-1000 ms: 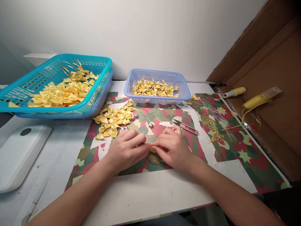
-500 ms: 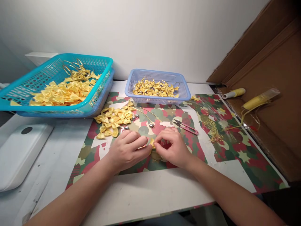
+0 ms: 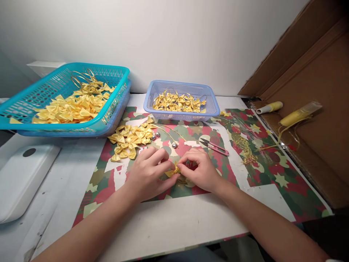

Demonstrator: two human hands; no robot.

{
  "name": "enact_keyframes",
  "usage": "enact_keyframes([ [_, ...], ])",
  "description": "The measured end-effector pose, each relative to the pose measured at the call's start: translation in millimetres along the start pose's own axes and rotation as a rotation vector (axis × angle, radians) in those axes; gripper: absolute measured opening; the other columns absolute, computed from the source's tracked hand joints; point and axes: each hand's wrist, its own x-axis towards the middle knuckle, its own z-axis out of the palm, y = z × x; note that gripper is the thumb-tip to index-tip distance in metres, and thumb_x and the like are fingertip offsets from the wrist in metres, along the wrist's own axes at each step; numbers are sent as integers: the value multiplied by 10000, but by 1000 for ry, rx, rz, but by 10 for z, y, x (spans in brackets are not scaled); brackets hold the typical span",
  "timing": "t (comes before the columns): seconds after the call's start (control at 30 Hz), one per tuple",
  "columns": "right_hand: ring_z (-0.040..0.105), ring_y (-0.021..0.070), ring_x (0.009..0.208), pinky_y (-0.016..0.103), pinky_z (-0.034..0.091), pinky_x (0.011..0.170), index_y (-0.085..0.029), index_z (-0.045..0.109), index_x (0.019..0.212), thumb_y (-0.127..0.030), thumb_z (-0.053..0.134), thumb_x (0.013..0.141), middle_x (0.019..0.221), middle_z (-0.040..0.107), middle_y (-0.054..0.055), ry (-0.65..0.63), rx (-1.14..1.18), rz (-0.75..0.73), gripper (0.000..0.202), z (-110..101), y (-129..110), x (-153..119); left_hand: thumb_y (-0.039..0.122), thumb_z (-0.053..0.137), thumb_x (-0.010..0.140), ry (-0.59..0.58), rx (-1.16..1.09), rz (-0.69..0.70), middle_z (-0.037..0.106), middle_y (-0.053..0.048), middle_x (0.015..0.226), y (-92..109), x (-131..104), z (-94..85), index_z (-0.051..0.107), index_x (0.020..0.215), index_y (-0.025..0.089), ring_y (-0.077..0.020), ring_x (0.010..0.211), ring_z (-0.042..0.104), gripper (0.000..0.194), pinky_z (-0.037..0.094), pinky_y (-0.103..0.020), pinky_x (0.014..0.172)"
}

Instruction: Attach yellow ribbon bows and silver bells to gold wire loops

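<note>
A small yellow bow [image 3: 171, 172] is between my two hands, low over the patterned sheet. My left hand [image 3: 152, 171] has thumb and forefinger closed round the bow's left side. From the right, my right hand [image 3: 200, 169] pinches the bow near its middle. Under the fingers lies something round and gold, mostly hidden. Loose yellow bows [image 3: 132, 138] are heaped beyond my left hand, with small silver bells [image 3: 157, 134] beside them. A gold wire with a bell [image 3: 174, 145] lies past my hands. Pink-handled snips [image 3: 215, 147] rest beyond my right hand.
A turquoise basket [image 3: 109, 122] full of bows stands at the left, a lilac basket [image 3: 181, 116] at the back. A white device [image 3: 25, 178] lies far left. Thread scraps [image 3: 245, 149], yellow spools [image 3: 297, 114] and a cardboard wall [image 3: 308, 54] are on the right.
My left fingers have parted slightly, and more of the yellow bow shows between them. My right hand keeps its pinch. The whole view has shifted a little.
</note>
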Motion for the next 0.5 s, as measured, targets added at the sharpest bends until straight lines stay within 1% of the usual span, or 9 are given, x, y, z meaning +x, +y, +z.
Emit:
enact_keyframes([
  [0.1,506,127,614,307,382,681,-201,622,583,-116,620,737,551,602,-26,2,-14,-1,177,-3,11,-1,280,664,780,-7,-11,-89,546,-34,682,64,7,33,627,653,190,-163,631,383,160,352,-292,586],
  [0.27,510,122,610,326,384,729,-203,631,583,-130,629,744,548,603,-32,16,-39,-11,177,-11,18,-8,228,627,787,-25,-54,-184,533,-33,665,143,0,42,641,635,189,-160,621,379,157,348,-285,574],
  [0.5,501,109,579,341,372,760,-197,615,564,-130,640,741,534,590,-45,34,-75,-20,191,-9,1,7,189,598,790,-29,-96,-259,534,-36,670,186,-19,66,644,633,172,-153,621,381,165,355,-283,574],
])
